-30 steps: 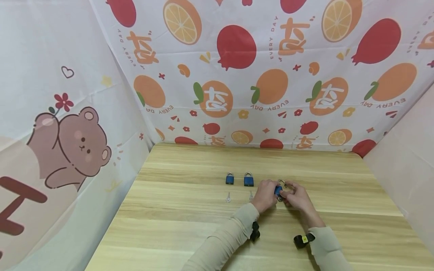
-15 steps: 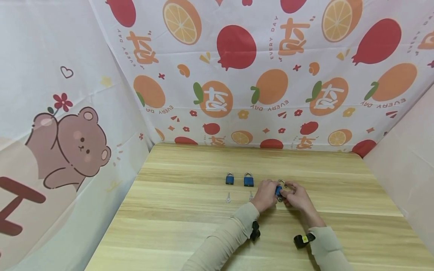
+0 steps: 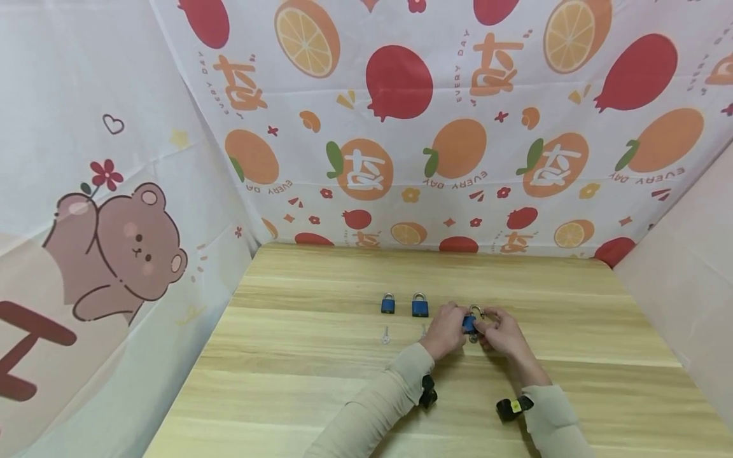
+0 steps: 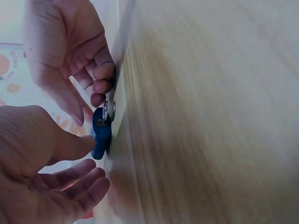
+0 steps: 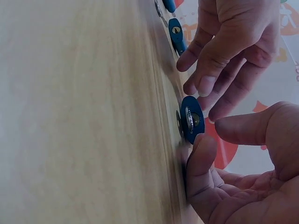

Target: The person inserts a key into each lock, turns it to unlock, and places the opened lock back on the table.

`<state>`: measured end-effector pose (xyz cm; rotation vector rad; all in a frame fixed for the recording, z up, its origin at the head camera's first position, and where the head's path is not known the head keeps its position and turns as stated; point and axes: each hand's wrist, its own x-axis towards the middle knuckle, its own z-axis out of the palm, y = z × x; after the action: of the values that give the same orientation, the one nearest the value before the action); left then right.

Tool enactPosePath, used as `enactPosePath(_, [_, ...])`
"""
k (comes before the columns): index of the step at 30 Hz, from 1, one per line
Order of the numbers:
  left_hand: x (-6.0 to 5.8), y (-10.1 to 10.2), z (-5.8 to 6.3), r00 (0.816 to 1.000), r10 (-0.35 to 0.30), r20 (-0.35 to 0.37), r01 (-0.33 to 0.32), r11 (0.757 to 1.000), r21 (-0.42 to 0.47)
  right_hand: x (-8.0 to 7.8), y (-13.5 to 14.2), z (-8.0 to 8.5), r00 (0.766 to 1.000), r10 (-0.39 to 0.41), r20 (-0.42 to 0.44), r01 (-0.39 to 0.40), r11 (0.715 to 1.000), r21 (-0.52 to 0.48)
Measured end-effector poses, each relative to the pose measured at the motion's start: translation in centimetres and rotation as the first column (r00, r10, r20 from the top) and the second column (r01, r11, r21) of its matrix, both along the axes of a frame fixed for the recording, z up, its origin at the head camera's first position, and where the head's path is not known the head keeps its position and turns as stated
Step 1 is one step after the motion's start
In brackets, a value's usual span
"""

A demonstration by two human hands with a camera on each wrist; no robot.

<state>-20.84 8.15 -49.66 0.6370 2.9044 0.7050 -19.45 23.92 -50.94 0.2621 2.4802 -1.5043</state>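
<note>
A blue padlock is between my two hands, its shackle standing open toward the back. A key sits in its keyway, the round bow low near the table. My left hand grips the padlock's left side; in the left wrist view its thumb presses the blue body, with the other fingers loosely bent. My right hand holds the right side by the shackle, with an index fingertip at the body's edge in the right wrist view. The exact contacts on the far side are hidden.
Two closed blue padlocks, a smaller one and a larger one, lie left of my hands. Below them lie two silver keys, one at left and one at right. Printed cloth walls enclose the wooden table.
The padlock has turned slightly between my hands and more of its blue body shows. My left hand has drawn a little to the left; the right hand has barely moved.
</note>
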Motion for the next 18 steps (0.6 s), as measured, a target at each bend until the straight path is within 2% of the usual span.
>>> enactPosePath(3, [0.2,-0.4,0.2,1.000,0.009,0.014,-0.009,0.999,0.035,0.2,0.0,0.0,1.000,-0.006,0.010,0.006,1.000,-0.011])
enactPosePath(7, [0.2,-1.1,0.6,0.999,0.006,-0.041,-0.004,0.999,0.052,0.1,0.1,0.3,1.000,-0.010,0.008,0.010,1.000,-0.027])
enactPosePath(11, [0.0,-1.9,1.0,0.996,0.015,-0.086,-0.010,0.998,0.062,-0.1,0.2,0.8,1.000,-0.003,-0.022,0.003,1.000,-0.001])
enactPosePath(18, [0.2,-3.3,1.3,0.996,0.046,-0.072,-0.038,0.994,0.105,-0.3,0.0,1.4,0.998,-0.004,-0.055,0.004,1.000,0.015])
